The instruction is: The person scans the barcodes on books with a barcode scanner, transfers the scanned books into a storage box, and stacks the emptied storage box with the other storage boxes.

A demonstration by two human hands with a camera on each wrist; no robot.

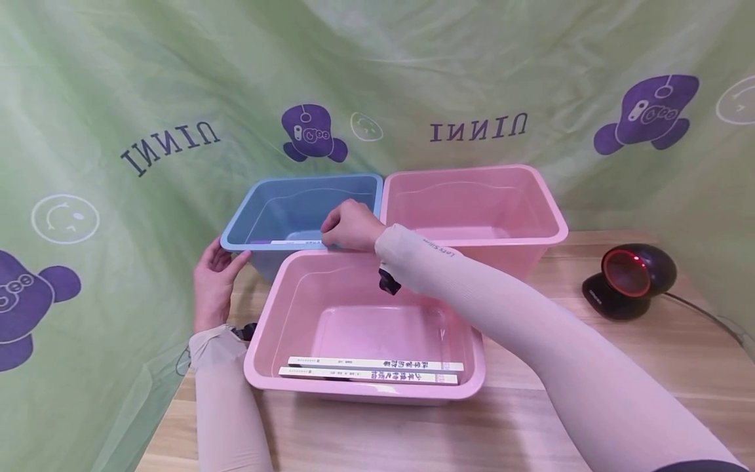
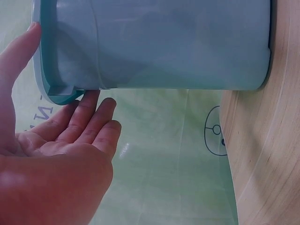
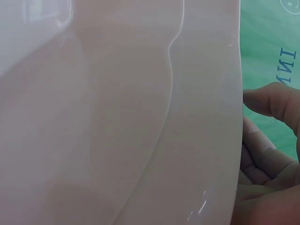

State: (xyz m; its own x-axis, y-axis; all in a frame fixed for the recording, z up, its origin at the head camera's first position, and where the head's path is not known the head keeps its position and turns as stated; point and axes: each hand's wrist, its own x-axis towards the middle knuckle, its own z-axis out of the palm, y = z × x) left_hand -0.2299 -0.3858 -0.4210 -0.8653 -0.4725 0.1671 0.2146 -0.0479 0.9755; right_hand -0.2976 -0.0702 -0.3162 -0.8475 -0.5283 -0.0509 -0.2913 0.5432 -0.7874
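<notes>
My left hand (image 1: 217, 282) is at the left front corner of a blue plastic bin (image 1: 253, 210). In the left wrist view its thumb touches the rim, and its loosely extended fingers (image 2: 86, 117) lie by the outer wall. My right hand (image 1: 354, 226) is over the blue bin's front rim near its right end, fingers bent downward. A book (image 1: 289, 242) with a white spine lies just inside that rim, beside the right fingertips. In the right wrist view a pink wall hides those fingertips, so what they hold is unclear.
A pink bin (image 1: 289, 295) in front holds two white-spined books (image 1: 366, 375) along its near wall. Another pink bin (image 1: 554, 219) stands right of the blue one. A black scanner-like device (image 1: 631, 282) with a red light and cable sits on the wooden table (image 1: 590, 380).
</notes>
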